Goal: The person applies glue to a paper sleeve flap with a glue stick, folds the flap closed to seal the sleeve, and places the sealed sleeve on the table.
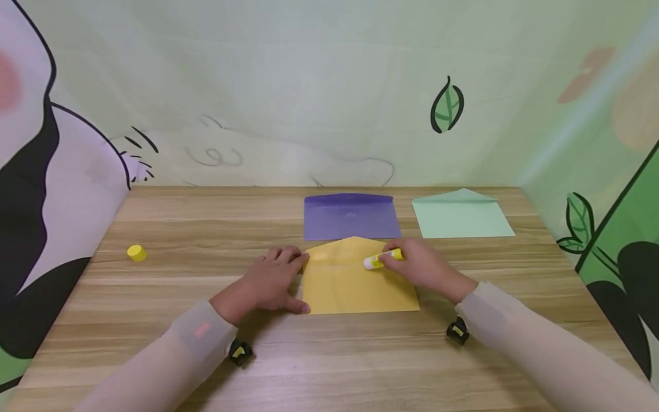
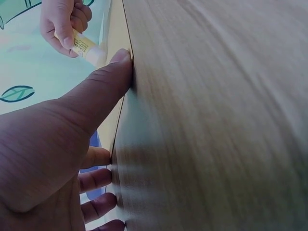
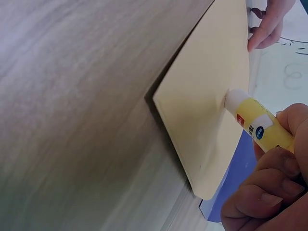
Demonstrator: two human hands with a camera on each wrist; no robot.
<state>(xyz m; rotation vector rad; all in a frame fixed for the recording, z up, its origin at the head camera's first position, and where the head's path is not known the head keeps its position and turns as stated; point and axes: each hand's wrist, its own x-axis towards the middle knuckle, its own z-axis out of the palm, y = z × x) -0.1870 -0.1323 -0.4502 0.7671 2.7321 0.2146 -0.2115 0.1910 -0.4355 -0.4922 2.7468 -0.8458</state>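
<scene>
A yellow envelope [image 1: 340, 289] lies flat on the wooden table, its pointed flap toward the far side. My right hand [image 1: 418, 264] grips a yellow and white glue stick [image 1: 380, 259], its white end down at the envelope near the flap. In the right wrist view the tip of the glue stick [image 3: 260, 124] meets the paper [image 3: 197, 96]. At the envelope's left edge rests my left hand [image 1: 273, 281], thumb and fingers spread, thumb on the near corner and fingertips by the upper corner. The left wrist view shows that thumb [image 2: 103, 89] pressing the edge.
Behind the yellow envelope lies a purple envelope [image 1: 350, 220], and a mint green envelope [image 1: 463, 217] sits to its right. A yellow cap [image 1: 137, 253] stands at the table's left. A printed backdrop [image 1: 288, 103] rises along the table's far edge [image 1: 221, 187].
</scene>
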